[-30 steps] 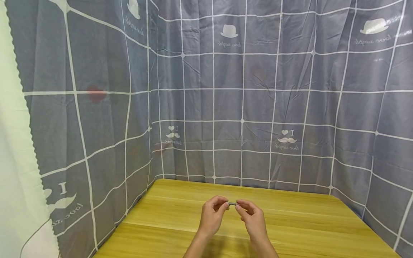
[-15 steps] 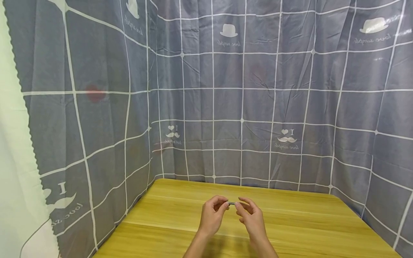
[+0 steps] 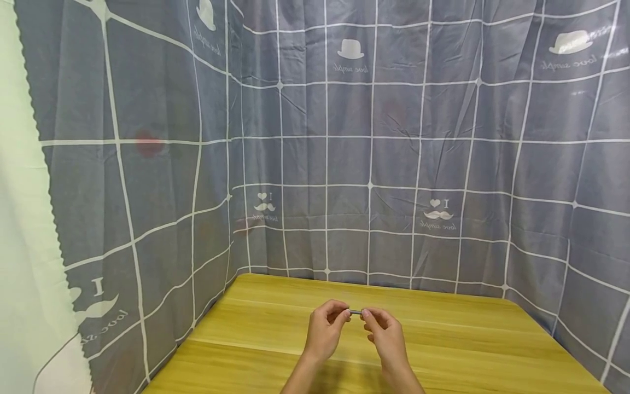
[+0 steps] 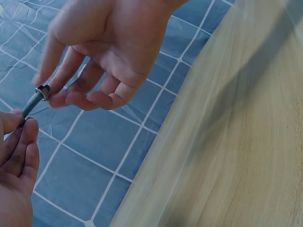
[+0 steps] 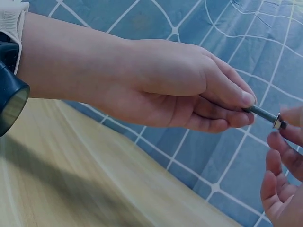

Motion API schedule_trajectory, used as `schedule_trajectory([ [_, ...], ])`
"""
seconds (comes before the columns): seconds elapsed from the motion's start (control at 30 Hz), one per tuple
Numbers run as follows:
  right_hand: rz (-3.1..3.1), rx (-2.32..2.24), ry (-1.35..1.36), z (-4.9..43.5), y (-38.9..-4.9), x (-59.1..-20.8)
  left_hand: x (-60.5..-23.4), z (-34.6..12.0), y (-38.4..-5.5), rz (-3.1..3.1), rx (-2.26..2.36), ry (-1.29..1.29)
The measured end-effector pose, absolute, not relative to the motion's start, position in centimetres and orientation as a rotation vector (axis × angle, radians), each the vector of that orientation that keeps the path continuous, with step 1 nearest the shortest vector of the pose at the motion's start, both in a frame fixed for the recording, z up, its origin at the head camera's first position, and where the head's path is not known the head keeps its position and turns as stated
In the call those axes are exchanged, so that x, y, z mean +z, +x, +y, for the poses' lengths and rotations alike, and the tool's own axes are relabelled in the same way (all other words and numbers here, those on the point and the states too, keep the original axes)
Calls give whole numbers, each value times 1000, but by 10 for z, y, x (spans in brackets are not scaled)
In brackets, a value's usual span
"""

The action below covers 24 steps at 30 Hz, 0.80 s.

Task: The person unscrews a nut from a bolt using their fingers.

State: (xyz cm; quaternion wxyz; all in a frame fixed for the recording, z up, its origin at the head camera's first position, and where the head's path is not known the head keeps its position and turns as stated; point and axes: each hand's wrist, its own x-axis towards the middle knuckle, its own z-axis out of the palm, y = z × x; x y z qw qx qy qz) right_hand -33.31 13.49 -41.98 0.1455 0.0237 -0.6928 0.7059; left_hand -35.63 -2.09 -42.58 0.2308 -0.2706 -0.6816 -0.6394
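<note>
Between the two hands, above the table, is a small metal bolt (image 3: 356,312) with a threaded shank. In the left wrist view the bolt (image 4: 32,104) shows a shiny ring, nut or washer, near one end. My left hand (image 3: 322,331) pinches that ringed end between thumb and finger. The other end is gripped by my right hand (image 3: 388,335), whose fingertips cover the tip. In the right wrist view my right hand (image 5: 189,87) has its thumb along the bolt (image 5: 263,113), other fingers curled below.
A wood-grain table (image 3: 275,328) lies beneath the hands. Grey-blue checked curtains (image 3: 344,164) stand behind it and along both sides. A pale cloth (image 3: 24,219) hangs at far left. A black device (image 5: 10,90) is strapped at the wrist in the right wrist view.
Half a second ago my right index finger was lifted off the bolt; now it is back down against it. My left hand has kept its grip in about the same place.
</note>
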Motion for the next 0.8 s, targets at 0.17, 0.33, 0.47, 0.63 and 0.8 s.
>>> schedule_trajectory([
  [0.17, -1971, 2043, 90, 135, -332, -419, -426, -21, -356, -1881, -1743, -723],
  [0.33, -1968, 2043, 83, 133, -332, -418, -427, -21, -358, -1879, -1741, -720],
  [0.47, -1978, 2029, 76, 133, -333, -419, -426, -22, -356, -1880, -1768, -706],
  [0.63, -1949, 2063, 113, 133, -333, -419, -426, -22, -357, -1859, -1751, -727],
  [0.8, -1974, 2050, 97, 132, -332, -419, -427, -22, -358, -1856, -1728, -747],
])
